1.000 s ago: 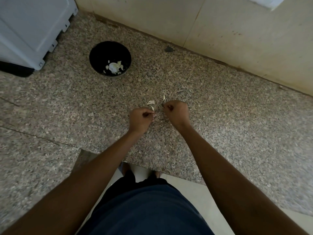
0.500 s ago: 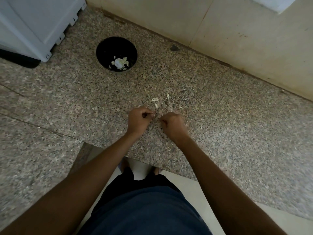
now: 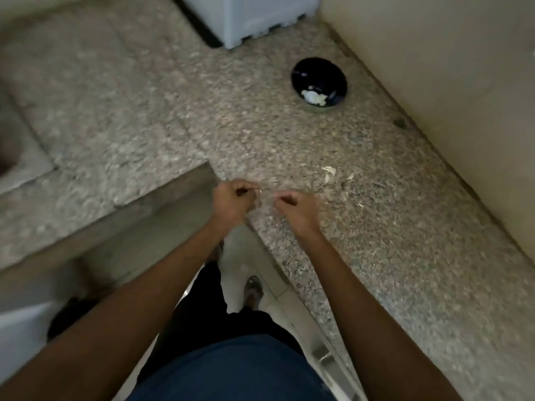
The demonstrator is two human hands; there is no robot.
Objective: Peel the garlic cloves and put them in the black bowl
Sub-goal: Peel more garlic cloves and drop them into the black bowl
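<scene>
The black bowl point(image 3: 319, 82) stands on the speckled granite counter point(image 3: 376, 241) near the wall, with pale peeled garlic point(image 3: 313, 96) in its bottom. My left hand point(image 3: 231, 202) is curled at the counter's inner corner and pinches a small pale piece, likely a garlic clove point(image 3: 256, 191), mostly hidden by the fingers. My right hand point(image 3: 295, 208) is curled beside it, a short gap apart; what it pinches is too blurred to tell. Loose garlic skins point(image 3: 330, 171) lie on the counter beyond my right hand.
A light grey appliance point(image 3: 246, 18) stands at the back of the counter, left of the bowl. The beige wall point(image 3: 463, 96) runs along the right. The counter wraps in an L around me; floor and my feet point(image 3: 253, 290) show below.
The view has swung left, so the bowl now sits at the upper right. My hands have drawn slightly apart and back toward the counter's inner corner.
</scene>
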